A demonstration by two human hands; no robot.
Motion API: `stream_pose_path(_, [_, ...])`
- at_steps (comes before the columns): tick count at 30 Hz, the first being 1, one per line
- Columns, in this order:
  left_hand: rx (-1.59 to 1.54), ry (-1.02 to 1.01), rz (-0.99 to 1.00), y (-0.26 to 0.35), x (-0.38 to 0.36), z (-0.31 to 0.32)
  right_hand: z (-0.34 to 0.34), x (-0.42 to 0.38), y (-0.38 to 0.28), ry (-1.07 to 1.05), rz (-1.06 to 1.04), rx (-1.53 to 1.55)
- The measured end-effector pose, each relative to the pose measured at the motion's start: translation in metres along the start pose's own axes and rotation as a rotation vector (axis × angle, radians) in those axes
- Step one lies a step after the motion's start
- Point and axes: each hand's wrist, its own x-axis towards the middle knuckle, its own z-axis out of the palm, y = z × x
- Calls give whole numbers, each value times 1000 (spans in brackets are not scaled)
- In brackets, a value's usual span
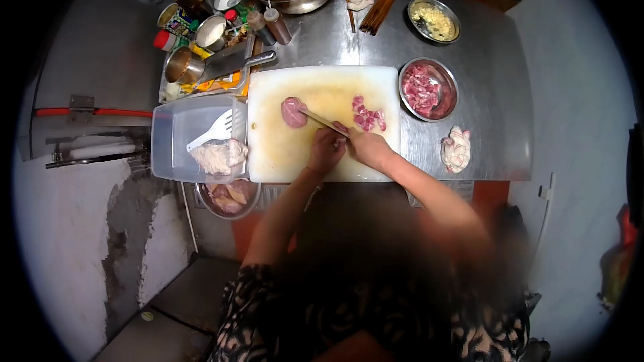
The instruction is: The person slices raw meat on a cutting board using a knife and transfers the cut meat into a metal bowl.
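Pink raw meat piece [293, 112] lies mid cutting board [282, 154], touched by a wooden skewer [322, 121] gripped in both hands: left hand [326, 151], right hand [366, 147], near its front edge.

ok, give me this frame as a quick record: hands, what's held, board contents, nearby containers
left hand: on the cutting board, fingers curled beside the skewer
right hand: holding the skewer, a meat piece at its near end
skewer tip: at a whole meat piece
board contents: pile of cut meat chunks
right of board: metal bowl of raw meat
left of board: clear plastic tub with white spatula
behind board: bundle of skewers
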Motion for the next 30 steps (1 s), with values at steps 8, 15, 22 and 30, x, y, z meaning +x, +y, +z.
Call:
stream_pose_path(8, [35, -33, -38, -5, -3, 0, 16, -58, 19, 115, 12, -70])
stream_pose_path(15, [8, -42, 81, 8, -3, -3, 11, 14, 2, 55, -5, -32])
stream_pose_path(22, [132, -8, 129, 17, -1, -11, 0, -27, 39, 193, 82, 27])
stream_pose_path(30, [-41, -39, 67, 8, 1, -8, -21, -79, 15, 6, -11, -96])
